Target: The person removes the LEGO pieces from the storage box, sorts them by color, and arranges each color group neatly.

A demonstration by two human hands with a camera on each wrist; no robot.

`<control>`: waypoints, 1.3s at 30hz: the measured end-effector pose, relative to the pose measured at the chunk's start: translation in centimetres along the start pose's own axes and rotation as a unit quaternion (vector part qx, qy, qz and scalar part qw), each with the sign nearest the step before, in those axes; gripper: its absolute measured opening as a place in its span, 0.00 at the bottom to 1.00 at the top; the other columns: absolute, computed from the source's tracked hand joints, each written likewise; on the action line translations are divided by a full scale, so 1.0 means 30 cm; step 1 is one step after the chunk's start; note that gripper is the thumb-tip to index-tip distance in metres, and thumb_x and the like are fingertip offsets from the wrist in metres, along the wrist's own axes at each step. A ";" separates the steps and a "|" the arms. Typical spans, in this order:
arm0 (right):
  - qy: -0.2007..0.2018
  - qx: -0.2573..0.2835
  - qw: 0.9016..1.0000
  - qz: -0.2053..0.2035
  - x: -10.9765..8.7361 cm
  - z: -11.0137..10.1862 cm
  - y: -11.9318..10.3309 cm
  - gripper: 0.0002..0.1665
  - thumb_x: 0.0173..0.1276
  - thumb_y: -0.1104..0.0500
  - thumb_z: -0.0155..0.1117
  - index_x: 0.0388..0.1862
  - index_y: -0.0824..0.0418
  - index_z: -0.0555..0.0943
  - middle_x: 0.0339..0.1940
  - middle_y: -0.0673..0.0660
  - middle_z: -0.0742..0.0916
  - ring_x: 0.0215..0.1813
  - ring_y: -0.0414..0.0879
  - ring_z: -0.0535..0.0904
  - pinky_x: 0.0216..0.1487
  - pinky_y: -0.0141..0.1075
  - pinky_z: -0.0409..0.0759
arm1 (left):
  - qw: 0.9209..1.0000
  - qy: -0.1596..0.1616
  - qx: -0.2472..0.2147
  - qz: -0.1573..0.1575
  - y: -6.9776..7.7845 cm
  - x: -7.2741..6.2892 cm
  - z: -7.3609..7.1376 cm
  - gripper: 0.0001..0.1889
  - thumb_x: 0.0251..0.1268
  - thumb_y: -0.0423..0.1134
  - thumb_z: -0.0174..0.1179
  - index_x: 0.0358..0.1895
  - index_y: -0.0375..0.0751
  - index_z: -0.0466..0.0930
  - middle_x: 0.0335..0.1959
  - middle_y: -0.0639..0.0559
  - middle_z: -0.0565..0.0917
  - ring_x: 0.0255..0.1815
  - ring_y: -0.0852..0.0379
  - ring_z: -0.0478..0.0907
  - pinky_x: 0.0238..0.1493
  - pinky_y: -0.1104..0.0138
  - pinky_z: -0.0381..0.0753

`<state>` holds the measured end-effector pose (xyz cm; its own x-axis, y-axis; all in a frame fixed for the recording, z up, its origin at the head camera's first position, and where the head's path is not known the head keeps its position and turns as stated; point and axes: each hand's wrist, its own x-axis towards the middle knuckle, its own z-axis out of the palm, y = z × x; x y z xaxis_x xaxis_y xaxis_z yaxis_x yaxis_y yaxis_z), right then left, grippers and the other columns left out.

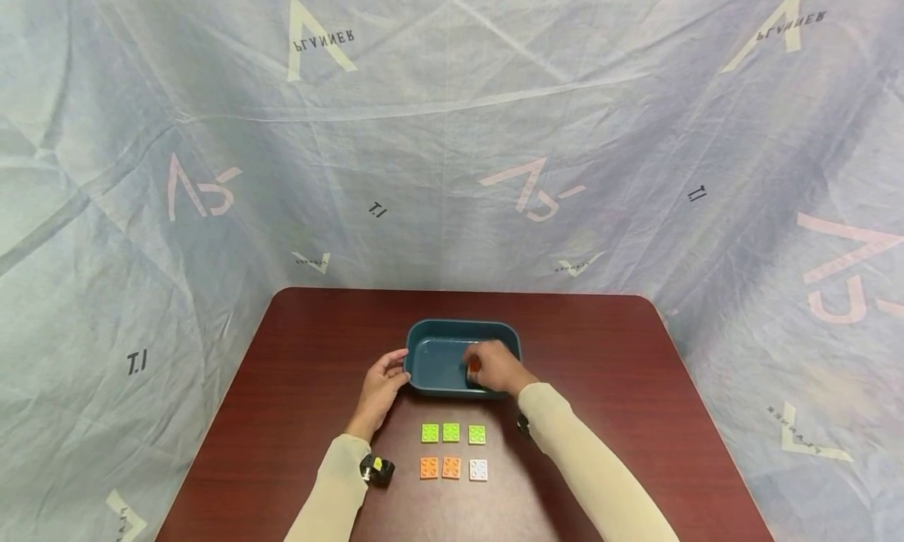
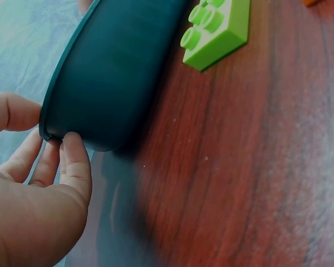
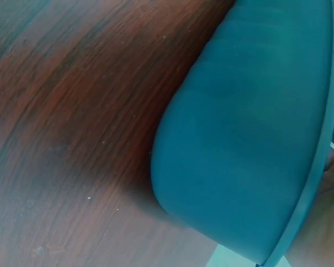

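A dark teal plastic basin (image 1: 439, 363) stands on the table. My left hand (image 1: 381, 387) grips the rim at its left end; in the left wrist view the thumb and fingers (image 2: 75, 161) pinch the rim. Inside the basin's right part, my right hand (image 1: 494, 366) is lowered with curled fingers around an orange toy brick (image 1: 475, 364). A sliver of green shows low beside it, mostly covered by the hand. From the right wrist, the basin's outer wall (image 3: 239, 139) hides most of that hand.
In front of the basin lie two rows of studded toy bricks: three lime green ones (image 1: 450, 433), then two orange ones (image 1: 451, 468) and a white one (image 1: 478, 470). The dark red wooden table (image 1: 318, 330) is ringed by hanging printed sheeting (image 1: 438, 173).
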<state>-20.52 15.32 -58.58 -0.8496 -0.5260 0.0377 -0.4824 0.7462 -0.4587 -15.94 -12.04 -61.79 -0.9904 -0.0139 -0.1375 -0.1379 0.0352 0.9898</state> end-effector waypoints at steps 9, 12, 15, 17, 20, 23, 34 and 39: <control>0.007 0.045 0.999 0.009 -0.010 -0.013 -0.006 0.16 0.69 0.61 0.75 0.55 0.61 0.88 0.48 0.56 0.90 0.47 0.48 0.86 0.49 0.46 0.87 | 1.000 -0.008 -0.008 0.005 -0.013 0.010 -0.012 0.29 0.71 0.24 0.60 0.75 0.35 0.73 0.72 0.33 0.73 0.68 0.33 0.75 0.53 0.67 0.79; 0.010 0.051 0.999 0.010 -0.007 -0.011 -0.005 0.18 0.69 0.61 0.76 0.56 0.62 0.88 0.49 0.57 0.89 0.48 0.49 0.86 0.49 0.46 0.87 | 1.000 -0.010 -0.013 0.009 -0.009 0.008 -0.015 0.28 0.71 0.24 0.61 0.74 0.37 0.74 0.71 0.34 0.74 0.67 0.35 0.76 0.56 0.61 0.80; 0.010 0.054 0.998 0.016 -0.004 -0.008 -0.003 0.20 0.68 0.60 0.76 0.58 0.63 0.88 0.48 0.57 0.88 0.47 0.48 0.85 0.50 0.46 0.87 | 1.000 -0.011 -0.015 0.013 -0.005 0.006 -0.016 0.28 0.71 0.25 0.61 0.74 0.37 0.75 0.71 0.34 0.74 0.67 0.35 0.76 0.59 0.54 0.80; 0.009 0.054 0.998 0.021 -0.001 -0.007 -0.002 0.21 0.68 0.60 0.76 0.58 0.63 0.88 0.48 0.56 0.87 0.47 0.47 0.85 0.50 0.45 0.87 | 1.000 -0.011 -0.016 0.012 -0.004 0.007 -0.016 0.28 0.71 0.25 0.61 0.74 0.37 0.75 0.71 0.34 0.74 0.67 0.35 0.76 0.60 0.52 0.80; 0.009 0.061 0.998 0.029 -0.004 -0.006 -0.005 0.22 0.67 0.60 0.76 0.59 0.64 0.88 0.47 0.55 0.86 0.46 0.46 0.84 0.49 0.44 0.87 | 1.000 -0.010 -0.013 0.010 -0.008 0.010 -0.016 0.29 0.71 0.25 0.61 0.75 0.37 0.74 0.71 0.34 0.73 0.67 0.35 0.75 0.57 0.59 0.80; 0.014 0.071 0.997 0.035 -0.008 -0.008 -0.010 0.23 0.66 0.61 0.75 0.60 0.65 0.88 0.47 0.55 0.86 0.45 0.45 0.82 0.49 0.44 0.86 | 1.000 -0.009 -0.012 0.009 -0.011 0.010 -0.013 0.29 0.71 0.24 0.60 0.75 0.35 0.73 0.72 0.32 0.72 0.69 0.33 0.74 0.52 0.71 0.78; 0.066 0.132 0.987 0.061 -0.026 -0.027 -0.021 0.25 0.62 0.64 0.77 0.59 0.65 0.88 0.50 0.52 0.86 0.46 0.43 0.82 0.49 0.43 0.87 | 1.000 -0.005 -0.015 0.012 -0.006 0.000 -0.009 0.29 0.70 0.23 0.60 0.75 0.34 0.73 0.71 0.31 0.73 0.68 0.32 0.74 0.49 0.73 0.78; 0.078 0.154 0.983 0.066 -0.036 -0.031 -0.020 0.25 0.62 0.65 0.76 0.60 0.63 0.88 0.51 0.51 0.87 0.50 0.44 0.85 0.52 0.43 0.88 | 1.000 -0.006 -0.022 0.008 -0.026 0.015 -0.017 0.30 0.70 0.24 0.61 0.75 0.35 0.73 0.72 0.32 0.73 0.68 0.33 0.74 0.48 0.72 0.78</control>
<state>-19.52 15.80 -57.51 -0.9343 -0.3465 0.0838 -0.2987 0.6324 -0.7147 -16.26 -12.58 -62.61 -0.9926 -0.0008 -0.1215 -0.1215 -0.0077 0.9926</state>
